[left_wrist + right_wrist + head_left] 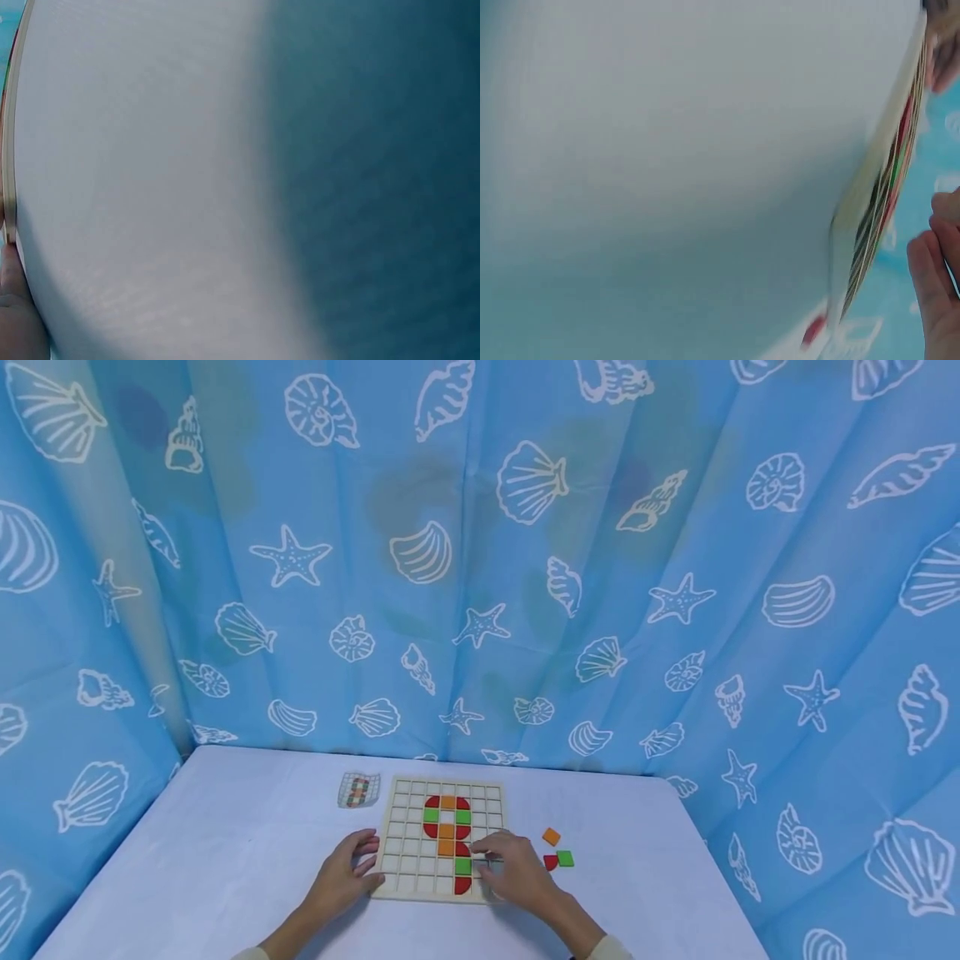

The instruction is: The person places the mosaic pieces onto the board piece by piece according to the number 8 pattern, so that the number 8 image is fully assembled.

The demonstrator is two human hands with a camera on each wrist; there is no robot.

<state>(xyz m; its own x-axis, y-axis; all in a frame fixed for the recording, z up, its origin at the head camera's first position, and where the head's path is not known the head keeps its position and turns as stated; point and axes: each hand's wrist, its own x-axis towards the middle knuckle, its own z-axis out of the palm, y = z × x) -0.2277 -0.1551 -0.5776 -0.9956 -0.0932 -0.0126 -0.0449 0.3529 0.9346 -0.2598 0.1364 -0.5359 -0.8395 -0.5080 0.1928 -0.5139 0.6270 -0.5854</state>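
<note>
A wooden grid board [405, 865] lies on the table in the head view, with red rounded tiles, green squares and orange squares making a figure in its cells. At its lower left edge my left hand [341, 878] rests, thumb against the corner and fingers apart. Over the lower right cells hovers my right hand [522, 875], thumb and index finger spread near a red tile [462, 886] and a green tile [462, 866]. No tile shows between its fingers. In the right wrist view the fingers [928, 274] stand apart from the board, seen edge-on.
Right of the board lie a loose orange tile [551, 837], a green tile [566, 858] and a red tile [551, 862]. A small pattern card [358, 790] lies beyond the left hand. The white table [247, 827] meets a blue shell-print curtain [465, 568].
</note>
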